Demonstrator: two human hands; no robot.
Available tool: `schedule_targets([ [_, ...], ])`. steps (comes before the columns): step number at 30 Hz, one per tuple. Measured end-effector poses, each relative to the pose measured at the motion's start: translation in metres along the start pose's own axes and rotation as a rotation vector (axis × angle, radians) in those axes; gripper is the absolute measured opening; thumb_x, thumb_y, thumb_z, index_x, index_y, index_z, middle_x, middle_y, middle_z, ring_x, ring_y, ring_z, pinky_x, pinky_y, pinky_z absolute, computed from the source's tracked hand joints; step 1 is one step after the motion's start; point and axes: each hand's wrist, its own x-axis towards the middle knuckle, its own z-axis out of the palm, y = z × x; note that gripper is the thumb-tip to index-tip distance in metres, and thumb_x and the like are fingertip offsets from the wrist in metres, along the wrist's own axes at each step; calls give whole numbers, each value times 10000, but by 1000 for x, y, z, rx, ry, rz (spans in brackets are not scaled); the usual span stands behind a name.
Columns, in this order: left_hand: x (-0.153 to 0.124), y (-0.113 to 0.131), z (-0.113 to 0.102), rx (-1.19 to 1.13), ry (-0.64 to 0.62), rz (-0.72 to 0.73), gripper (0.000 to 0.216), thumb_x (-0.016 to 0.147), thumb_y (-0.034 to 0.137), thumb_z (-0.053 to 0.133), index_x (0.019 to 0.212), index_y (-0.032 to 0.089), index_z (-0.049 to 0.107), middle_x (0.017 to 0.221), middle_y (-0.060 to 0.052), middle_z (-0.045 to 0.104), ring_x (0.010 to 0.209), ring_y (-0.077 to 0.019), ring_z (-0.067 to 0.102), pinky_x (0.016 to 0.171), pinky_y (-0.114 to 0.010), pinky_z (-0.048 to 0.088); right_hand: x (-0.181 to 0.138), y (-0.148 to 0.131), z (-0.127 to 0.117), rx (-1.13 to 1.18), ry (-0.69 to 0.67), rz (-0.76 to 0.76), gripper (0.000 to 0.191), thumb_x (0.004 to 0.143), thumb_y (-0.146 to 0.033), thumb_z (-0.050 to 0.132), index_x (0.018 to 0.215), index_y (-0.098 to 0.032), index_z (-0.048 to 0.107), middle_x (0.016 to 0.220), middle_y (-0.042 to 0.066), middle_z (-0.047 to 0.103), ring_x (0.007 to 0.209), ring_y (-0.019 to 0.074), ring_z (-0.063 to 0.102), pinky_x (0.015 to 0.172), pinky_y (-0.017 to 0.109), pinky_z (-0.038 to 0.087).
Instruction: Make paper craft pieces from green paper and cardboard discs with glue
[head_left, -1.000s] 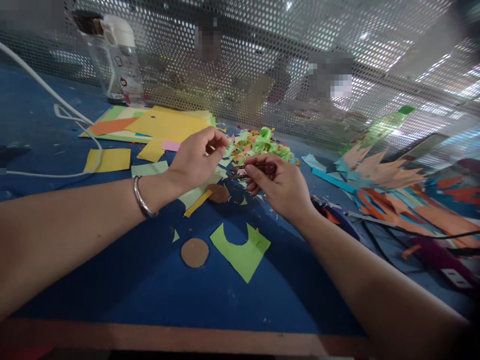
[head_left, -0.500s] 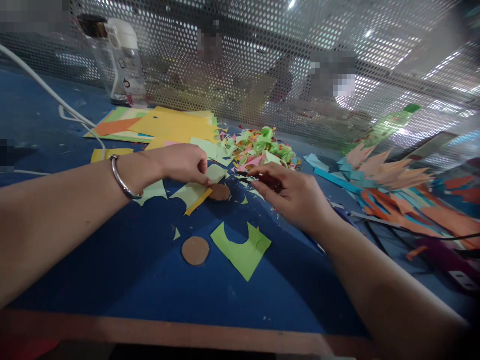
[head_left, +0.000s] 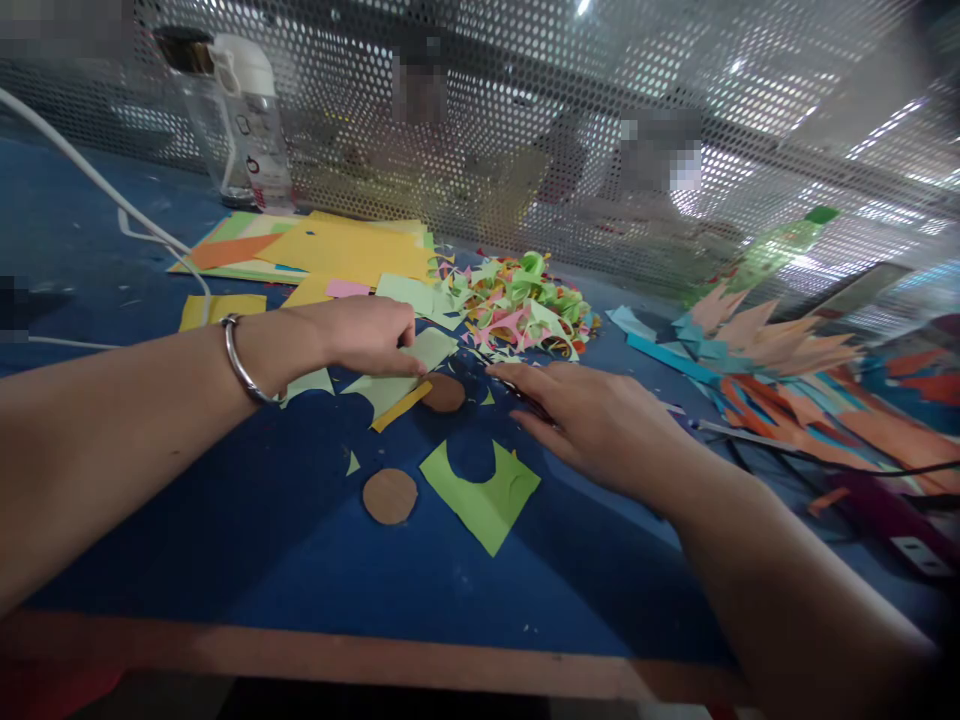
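My left hand (head_left: 360,335), with a silver bangle on the wrist, is curled palm-down with its fingertips closed on a pale green paper piece (head_left: 390,385). A yellow strip (head_left: 401,405) and a brown card disc (head_left: 444,392) lie right beside it. My right hand (head_left: 600,415) lies low over the blue table, its fingers stretched out flat. The thin dark blades of small scissors (head_left: 517,390) poke out from under its index finger. A second brown disc (head_left: 390,496) and a bright green sheet with round cut-outs (head_left: 484,495) lie nearer to me.
A heap of coloured paper scraps (head_left: 525,300) sits behind the hands. Beyond it are stacked yellow and orange sheets (head_left: 330,250), a clear bottle (head_left: 247,120) and a white cable (head_left: 112,210). Orange and blue spiky cut-outs (head_left: 787,370) and dark cables fill the right. A perforated metal screen (head_left: 525,120) closes the back.
My left hand has dropped from the scrap heap onto the pale green piece. My right hand has lowered the scissors to the table and flattened out over them.
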Motion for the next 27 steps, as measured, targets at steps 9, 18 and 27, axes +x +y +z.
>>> schedule_targets([
  [9,-4,14,-15,163,-143,21,432,577,605,749,728,228,603,725,-64,646,602,-215,554,510,-296,327,-1,-1,-4,38,-26,-44,388,949,-297,520,1327,-228,575,1030,86,717,913,282,682,679,347,471],
  [18,-5,29,-28,189,-435,-113,568,731,574,639,1139,180,639,1010,-136,712,748,-237,651,616,-298,390,0,2,0,71,12,-55,324,952,-302,513,1236,-204,634,1114,109,721,989,297,685,769,395,518],
  [27,-3,22,-40,303,-450,-64,473,730,556,642,1023,190,704,938,-119,714,852,-268,618,644,-292,337,-1,3,0,84,26,-60,296,948,-314,516,1185,-209,659,1124,109,726,976,297,692,753,396,528],
])
